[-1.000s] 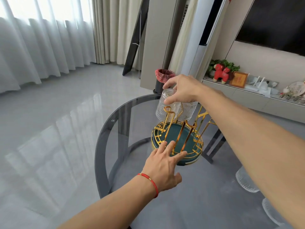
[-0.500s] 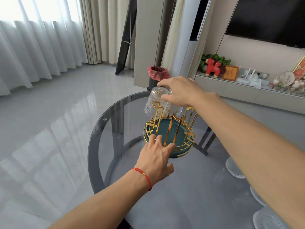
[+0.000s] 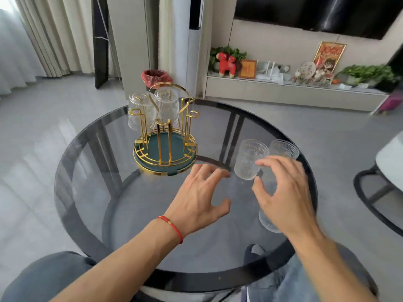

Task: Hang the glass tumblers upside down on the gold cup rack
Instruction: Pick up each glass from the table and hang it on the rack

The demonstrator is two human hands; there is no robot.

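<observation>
The gold cup rack (image 3: pixel 165 149) with a teal base stands on the far left of the round glass table (image 3: pixel 122 214). Two ribbed glass tumblers hang upside down on it, one at the left (image 3: pixel 139 112) and one behind the handle (image 3: pixel 166 105). Upright tumblers stand on the right: one (image 3: pixel 248 159) just past my fingertips, one (image 3: pixel 283 148) behind it, and one (image 3: pixel 267 221) largely hidden under my right hand (image 3: pixel 281 192). That hand hovers with spread, curved fingers and holds nothing. My left hand (image 3: pixel 200 197), red cord at the wrist, floats open between rack and tumblers.
Dark curved frame bars show through the smoked table top. A bin with a red liner (image 3: pixel 156 78) stands beyond the rack. A low shelf (image 3: pixel 283 92) with ornaments lines the far wall. Another round table's edge (image 3: pixel 390 158) is at the right.
My right hand has let go of the tumbler, which now hangs on the rack, and has come back to the tumblers on the right. My left hand has left the rack's base.
</observation>
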